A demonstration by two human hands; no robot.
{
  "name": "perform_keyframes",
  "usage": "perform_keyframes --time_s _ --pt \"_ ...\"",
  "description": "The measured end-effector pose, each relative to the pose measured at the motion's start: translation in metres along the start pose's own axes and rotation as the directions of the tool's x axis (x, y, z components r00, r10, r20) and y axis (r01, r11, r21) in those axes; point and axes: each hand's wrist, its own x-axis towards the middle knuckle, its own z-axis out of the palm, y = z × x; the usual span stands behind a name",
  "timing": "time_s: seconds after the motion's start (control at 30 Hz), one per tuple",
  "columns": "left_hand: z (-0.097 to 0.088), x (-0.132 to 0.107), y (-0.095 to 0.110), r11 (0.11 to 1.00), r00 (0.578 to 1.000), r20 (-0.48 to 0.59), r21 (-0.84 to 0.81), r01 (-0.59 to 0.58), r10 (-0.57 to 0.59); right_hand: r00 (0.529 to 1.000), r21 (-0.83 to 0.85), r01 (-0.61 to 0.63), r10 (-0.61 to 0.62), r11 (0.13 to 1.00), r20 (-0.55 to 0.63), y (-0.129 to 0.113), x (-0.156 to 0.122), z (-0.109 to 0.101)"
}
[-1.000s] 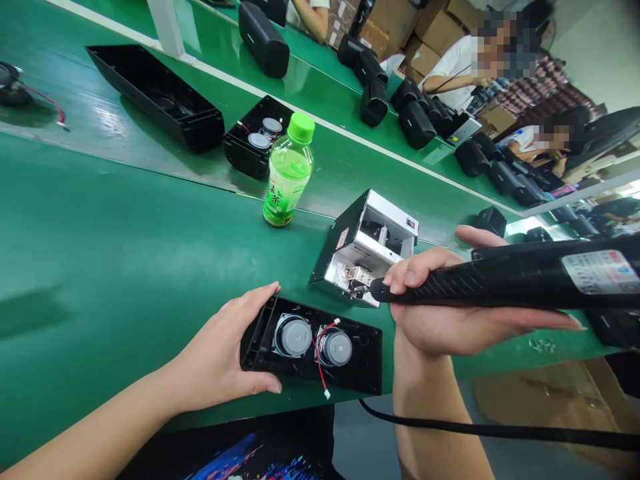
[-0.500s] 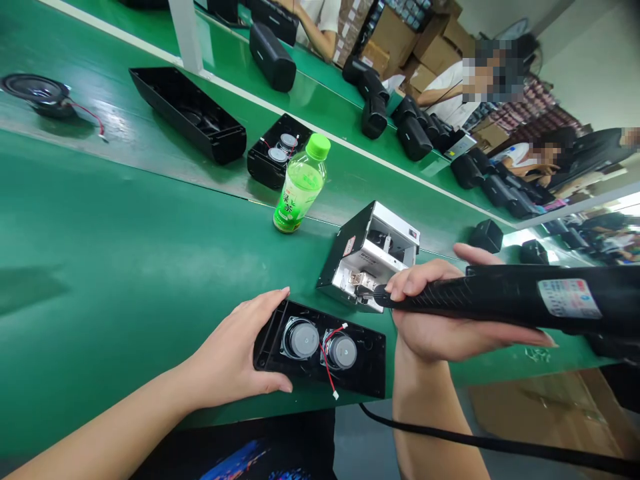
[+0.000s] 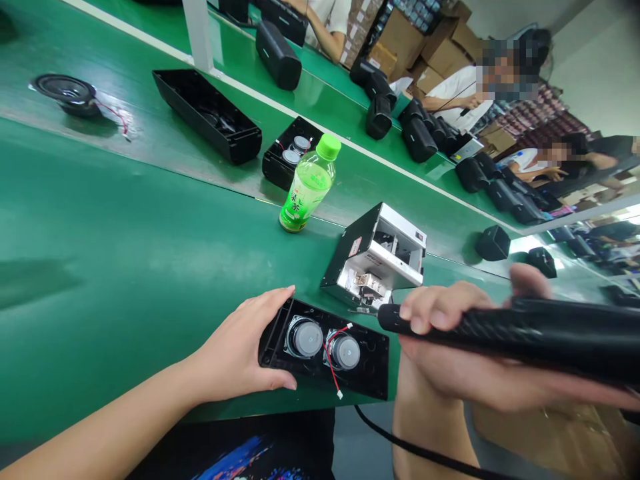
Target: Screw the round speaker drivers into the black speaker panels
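My left hand [image 3: 240, 350] is closed around the left end of a black speaker panel [image 3: 374, 363], thumb along the near edge and fingers on the far edge. Two round speaker drivers [image 3: 306, 338] sit in the panel, with a red wire [image 3: 329, 357] ending in white plugs lying over them. My right hand [image 3: 460, 347] grips a black electric screwdriver [image 3: 480, 333], held roughly level and partly blurred. Its bit points left, over the panel's far edge and just in front of the silver-and-black screw feeder [image 3: 383, 257].
A green tea bottle [image 3: 307, 190] stands beyond the panel. Farther back are a second driver panel [image 3: 275, 163], an open black speaker housing [image 3: 210, 120] and a loose speaker [image 3: 67, 92]. A black cable [image 3: 395, 437] hangs at the table's edge. Co-workers sit across among finished speakers [image 3: 417, 137].
My right hand has brought the screwdriver down and toward me, its bit coming away from the screw feeder's front. My left hand keeps its hold on the panel. The view has shifted slightly.
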Motion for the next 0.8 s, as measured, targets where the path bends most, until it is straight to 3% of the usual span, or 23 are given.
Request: perform_keyframes --time_s 0.13,0.3,0.47,0.8 --pt "0.001 0.001 -0.001 1.0 0.999 -0.036 -0.007 -0.027 0.027 0.99 0.043 -0.114 0.11 0.993 0.089 -0.021 -0.009 0.027" --pt "0.003 0.004 -0.003 0.998 0.997 -0.058 -0.017 -0.056 0.055 0.963 0.137 -0.186 0.153 0.973 0.221 0.009 -0.014 0.052" --pt "0.006 0.007 -0.005 0.991 0.988 -0.084 -0.025 -0.134 0.132 0.95 0.142 -0.228 0.187 0.963 0.251 0.033 -0.019 0.058" --pt "0.0 0.007 0.002 0.984 0.981 -0.085 -0.014 -0.177 0.175 0.966 0.086 -0.167 0.145 0.982 0.213 0.042 -0.024 0.065"
